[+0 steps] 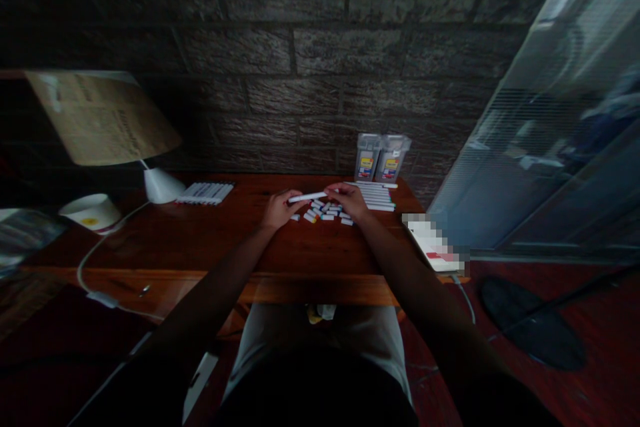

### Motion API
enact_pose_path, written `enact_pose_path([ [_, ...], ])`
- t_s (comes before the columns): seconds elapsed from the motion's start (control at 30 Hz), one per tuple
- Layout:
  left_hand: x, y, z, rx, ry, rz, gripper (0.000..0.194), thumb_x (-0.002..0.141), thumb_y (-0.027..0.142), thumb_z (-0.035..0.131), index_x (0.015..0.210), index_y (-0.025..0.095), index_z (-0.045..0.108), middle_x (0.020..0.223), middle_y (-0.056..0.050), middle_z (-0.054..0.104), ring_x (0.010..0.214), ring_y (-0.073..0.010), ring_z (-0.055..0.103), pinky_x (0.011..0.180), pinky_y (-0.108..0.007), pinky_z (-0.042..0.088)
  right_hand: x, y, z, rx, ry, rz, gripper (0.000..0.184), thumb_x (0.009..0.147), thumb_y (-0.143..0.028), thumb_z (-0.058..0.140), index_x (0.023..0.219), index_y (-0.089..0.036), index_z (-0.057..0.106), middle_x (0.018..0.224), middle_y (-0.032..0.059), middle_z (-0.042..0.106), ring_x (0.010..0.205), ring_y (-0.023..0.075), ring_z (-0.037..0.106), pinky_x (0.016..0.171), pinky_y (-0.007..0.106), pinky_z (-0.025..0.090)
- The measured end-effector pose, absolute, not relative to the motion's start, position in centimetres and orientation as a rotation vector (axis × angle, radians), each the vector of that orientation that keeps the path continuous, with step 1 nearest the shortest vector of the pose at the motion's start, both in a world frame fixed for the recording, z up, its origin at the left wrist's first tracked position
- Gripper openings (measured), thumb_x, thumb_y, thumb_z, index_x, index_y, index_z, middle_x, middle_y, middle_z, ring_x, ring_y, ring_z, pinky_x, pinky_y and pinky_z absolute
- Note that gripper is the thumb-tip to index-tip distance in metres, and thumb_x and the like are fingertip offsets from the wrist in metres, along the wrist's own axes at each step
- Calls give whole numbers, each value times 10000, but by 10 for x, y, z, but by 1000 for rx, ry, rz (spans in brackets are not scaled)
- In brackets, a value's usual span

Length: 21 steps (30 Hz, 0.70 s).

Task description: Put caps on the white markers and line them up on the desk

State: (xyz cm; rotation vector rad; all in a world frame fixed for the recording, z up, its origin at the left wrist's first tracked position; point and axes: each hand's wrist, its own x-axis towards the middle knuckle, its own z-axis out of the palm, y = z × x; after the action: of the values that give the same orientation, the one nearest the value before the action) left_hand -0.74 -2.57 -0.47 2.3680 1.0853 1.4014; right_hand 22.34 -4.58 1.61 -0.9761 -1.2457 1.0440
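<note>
A white marker (307,197) lies sideways between my two hands, above the wooden desk. My left hand (278,209) is closed on its left end, and the fingers of my right hand (349,198) pinch the right end. Just below the marker is a loose heap of short white marker caps (327,216) with coloured ends. Beside my right hand, several white markers (379,198) lie in a row, some with coloured tips. Off to the left, another row of markers (206,193) lies side by side near the lamp.
Two clear plastic cases (381,157) with labels stand against the brick wall. A lamp (163,185) and a paper cup (93,213) are on the left, with a white cord over the desk's (200,250) edge. A pale box (433,243) sits at the right edge.
</note>
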Motion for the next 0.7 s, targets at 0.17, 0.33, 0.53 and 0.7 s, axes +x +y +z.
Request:
enact_pose_path([
  [0.17, -8, -24, -8, 2329, 1094, 1388, 300, 852, 482, 682, 995, 219, 696, 933, -38, 755, 804, -173, 696, 747, -278, 540, 225, -48, 16, -908, -1255, 1121, 376, 543, -368, 879, 850, -199, 742, 724, -21, 717, 570, 96, 598, 525, 219, 471],
  [0.33, -8, -25, -8, 2364, 1061, 1315, 327, 888, 512, 625, 1017, 229, 727, 985, -59, 768, 862, -207, 714, 796, -310, 547, 225, -49, 18, -877, -1274, 1158, 394, 563, -358, 873, 903, -214, 734, 764, -22, 731, 607, 113, 635, 560, 236, 508],
  [0.53, -8, -28, -3, 2411, 1062, 1340, 304, 899, 502, 614, 966, 228, 728, 940, -52, 763, 854, -205, 706, 796, -303, 537, 225, -51, 21, -866, -1239, 1202, 399, 547, -353, 882, 893, -214, 739, 786, -9, 743, 687, 129, 675, 593, 227, 520],
  [0.7, -9, -24, -7, 2327, 1046, 1363, 312, 881, 498, 641, 1006, 224, 723, 1001, -56, 766, 892, -209, 714, 827, -313, 547, 224, -52, 22, -868, -1190, 1239, 402, 531, -336, 886, 889, -217, 746, 820, -4, 752, 712, 137, 685, 597, 229, 518],
])
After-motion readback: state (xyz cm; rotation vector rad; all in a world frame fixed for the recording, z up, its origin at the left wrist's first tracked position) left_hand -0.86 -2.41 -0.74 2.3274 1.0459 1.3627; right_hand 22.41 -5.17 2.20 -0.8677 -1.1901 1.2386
